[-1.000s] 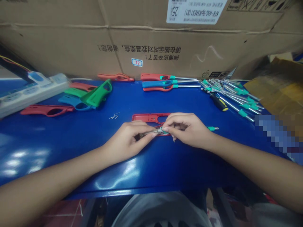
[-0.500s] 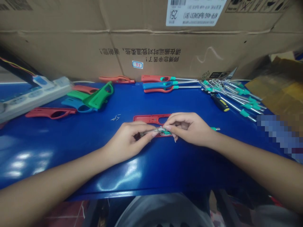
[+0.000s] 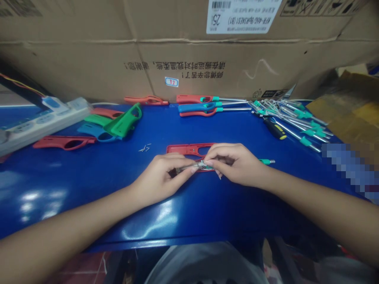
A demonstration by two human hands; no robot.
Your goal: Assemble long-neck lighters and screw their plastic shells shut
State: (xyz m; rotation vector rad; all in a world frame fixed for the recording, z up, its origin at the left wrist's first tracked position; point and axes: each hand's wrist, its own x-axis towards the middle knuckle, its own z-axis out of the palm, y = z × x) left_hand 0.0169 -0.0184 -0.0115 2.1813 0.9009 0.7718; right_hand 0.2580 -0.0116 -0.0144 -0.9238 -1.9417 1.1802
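My left hand (image 3: 162, 175) is closed on a clear, tube-like lighter fuel tank (image 3: 187, 167), holding it between thumb and fingers. My right hand (image 3: 241, 163) pinches at the tank's right end, where small pale parts and a thin white tube or wire show; the fingertips hide the exact grip. Just behind the hands lies a red lighter handle half (image 3: 181, 149), its inner side up. Another red handle piece lies beneath the fingers, mostly covered. To the right of my right hand a green piece with a metal tip (image 3: 268, 161) sticks out.
Loose handle shells (image 3: 65, 142) lie at left beside a white power strip (image 3: 44, 122). Small screws (image 3: 144, 148) rest on the blue table (image 3: 89, 197). At the back are long-nosed lighters (image 3: 197, 107); at right, a pile of metal rods (image 3: 299, 120) and a screwdriver (image 3: 275, 129). Cardboard (image 3: 97, 79) stands behind.
My right hand has shifted very slightly down, its fingertips staying at the tank's end. My left hand keeps its hold on the tank with almost no movement.
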